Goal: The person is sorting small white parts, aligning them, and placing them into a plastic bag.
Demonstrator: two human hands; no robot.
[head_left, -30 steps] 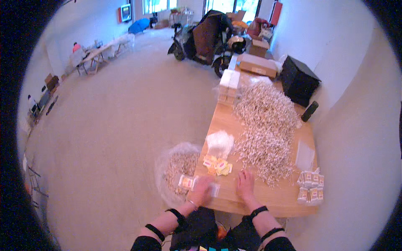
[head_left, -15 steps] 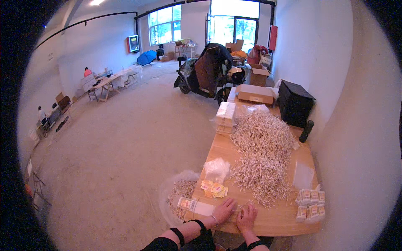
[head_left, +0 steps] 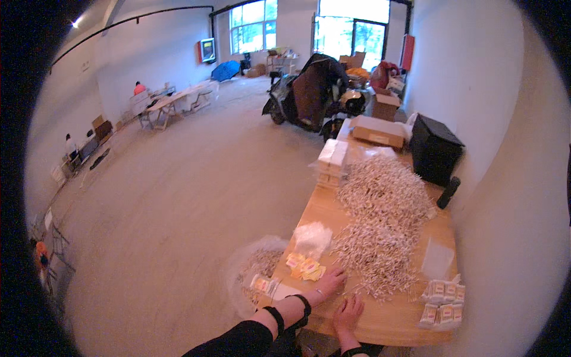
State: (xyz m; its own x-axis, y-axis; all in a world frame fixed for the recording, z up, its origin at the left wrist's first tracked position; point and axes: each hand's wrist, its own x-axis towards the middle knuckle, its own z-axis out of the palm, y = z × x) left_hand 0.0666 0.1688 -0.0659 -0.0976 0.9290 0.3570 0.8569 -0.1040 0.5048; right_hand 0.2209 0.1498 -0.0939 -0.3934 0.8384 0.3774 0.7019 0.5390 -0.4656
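A large heap of loose cotton swabs (head_left: 383,202) covers the middle of the wooden table (head_left: 410,327). My left hand (head_left: 331,282) reaches to the heap's near left edge, fingers stretched forward and apparently holding nothing. Closer to me, my right hand (head_left: 348,313) rests on the tabletop with its fingers loosely extended; nothing shows in them. Yellow and white printed cards (head_left: 305,267) lie just beyond my left wrist, and clear plastic bags (head_left: 313,238) sit behind them. By my left forearm is a filled swab packet (head_left: 262,284) at the table's left edge.
Several filled packets (head_left: 441,304) stand at the table's right edge, near a flat clear sheet (head_left: 437,259). Beyond the heap are white packs (head_left: 332,156), a cardboard box (head_left: 376,131) and a black box (head_left: 437,149). A plastic sack of swabs (head_left: 253,271) stands left of the table.
My left hand has moved forward and right, toward the swab heap, away from my right hand. The right hand stays near the front edge. The whole view has shifted slightly.
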